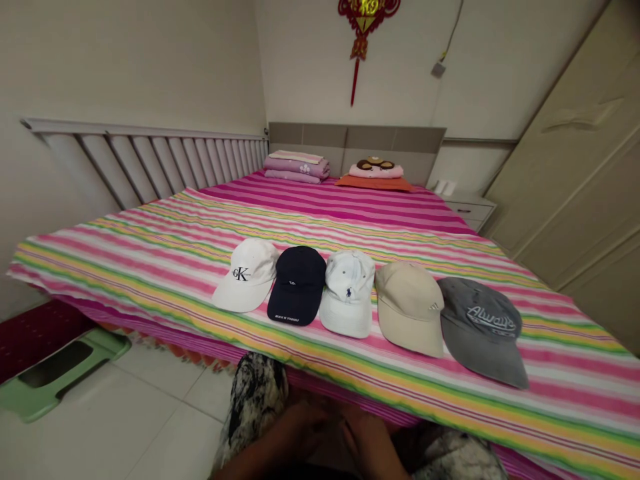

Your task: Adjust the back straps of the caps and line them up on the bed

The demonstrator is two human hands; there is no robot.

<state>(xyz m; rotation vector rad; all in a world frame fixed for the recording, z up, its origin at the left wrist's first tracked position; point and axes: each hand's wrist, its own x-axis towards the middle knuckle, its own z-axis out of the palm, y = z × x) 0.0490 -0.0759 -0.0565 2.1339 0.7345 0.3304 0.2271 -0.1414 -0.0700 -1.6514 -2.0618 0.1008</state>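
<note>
Low in the head view, between my knees, my left hand (304, 427) and my right hand (364, 432) hang in shadow below the bed's edge. Their fingers are dark and blurred, so their shape and anything in them cannot be made out. Nearest to them, several baseball caps lie in a row on the striped bedspread: a white CK cap (247, 275), a black cap (299, 283), a pale cap with a small dark emblem (349, 293), a beige cap (409, 303) and a grey cap lettered "Always" (483, 327). Neither hand touches a cap.
The striped sheet (165, 230) covers the bed. Folded purple bedding (296, 165) and a pink pile (376, 171) rest by the headboard (390, 141). A green stool (37, 393) stands on the tiled floor at left. A white nightstand (470, 208) is at the right.
</note>
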